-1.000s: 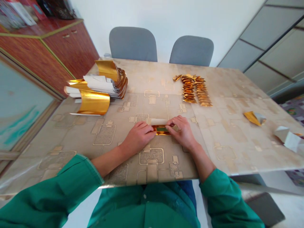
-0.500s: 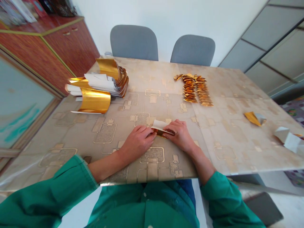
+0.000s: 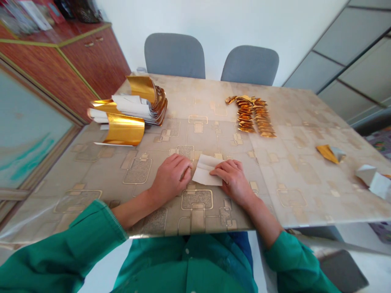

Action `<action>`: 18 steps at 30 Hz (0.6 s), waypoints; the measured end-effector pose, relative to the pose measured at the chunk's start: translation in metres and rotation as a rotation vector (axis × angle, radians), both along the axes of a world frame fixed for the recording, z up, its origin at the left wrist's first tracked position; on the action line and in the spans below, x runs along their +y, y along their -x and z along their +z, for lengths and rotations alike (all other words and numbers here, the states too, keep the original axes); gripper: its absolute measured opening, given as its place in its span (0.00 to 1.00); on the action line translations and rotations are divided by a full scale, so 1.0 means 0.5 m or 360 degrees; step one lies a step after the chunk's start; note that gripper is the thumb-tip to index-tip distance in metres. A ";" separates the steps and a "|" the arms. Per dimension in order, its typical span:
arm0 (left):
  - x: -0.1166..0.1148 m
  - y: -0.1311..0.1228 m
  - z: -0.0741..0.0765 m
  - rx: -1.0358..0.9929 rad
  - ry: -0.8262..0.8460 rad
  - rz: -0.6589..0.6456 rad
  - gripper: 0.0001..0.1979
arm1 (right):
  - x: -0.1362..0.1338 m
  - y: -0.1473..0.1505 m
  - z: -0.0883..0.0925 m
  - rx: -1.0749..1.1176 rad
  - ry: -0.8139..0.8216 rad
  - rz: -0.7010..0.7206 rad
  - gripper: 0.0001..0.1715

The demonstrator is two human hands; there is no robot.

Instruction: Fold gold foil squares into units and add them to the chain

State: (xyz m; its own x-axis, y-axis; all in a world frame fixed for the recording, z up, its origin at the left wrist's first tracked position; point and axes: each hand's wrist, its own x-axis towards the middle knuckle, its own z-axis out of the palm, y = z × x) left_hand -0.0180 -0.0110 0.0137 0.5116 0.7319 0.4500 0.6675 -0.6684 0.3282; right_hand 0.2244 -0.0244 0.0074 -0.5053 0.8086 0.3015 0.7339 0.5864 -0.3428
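Note:
A small sheet of paper (image 3: 204, 175) lies on the table before me, white side up, with a crease running across it. Its gold side is out of sight. My right hand (image 3: 234, 179) grips the sheet at its right edge, thumb on top and the other fingers bent over it. Just off the left edge rests my left hand (image 3: 171, 174), its fingers curled in, and I see nothing in them.
Gold-and-white paper sheets (image 3: 126, 129) are piled at the left. Folded gold paper pieces (image 3: 245, 116) stand in rows at the back. A gold folded paper (image 3: 328, 153) and white paper scraps (image 3: 378, 184) lie at the right. Two grey chairs (image 3: 174, 55) stand behind the table.
The paper's folded-up gold strip has been opened out flat, so more of the white side shows. My left hand has let go and drawn a little to the left.

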 end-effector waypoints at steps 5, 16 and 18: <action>-0.012 -0.023 -0.007 0.0299 -0.0091 -0.0286 0.15 | -0.002 0.004 0.003 -0.0093 -0.0004 -0.0003 0.22; -0.015 -0.016 -0.026 0.0503 -0.0104 -0.0266 0.16 | -0.031 -0.025 0.001 -0.0260 -0.0117 -0.0016 0.21; -0.014 -0.012 -0.025 0.0508 -0.0115 -0.0263 0.16 | -0.038 -0.039 0.000 -0.0288 -0.0135 -0.0040 0.19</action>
State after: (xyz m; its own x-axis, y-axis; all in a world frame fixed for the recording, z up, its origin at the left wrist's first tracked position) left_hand -0.0118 -0.0180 0.0011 0.7434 0.5998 0.2961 0.6097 -0.7896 0.0688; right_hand 0.2439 -0.0432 0.0073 -0.5373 0.7972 0.2754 0.7939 0.5882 -0.1540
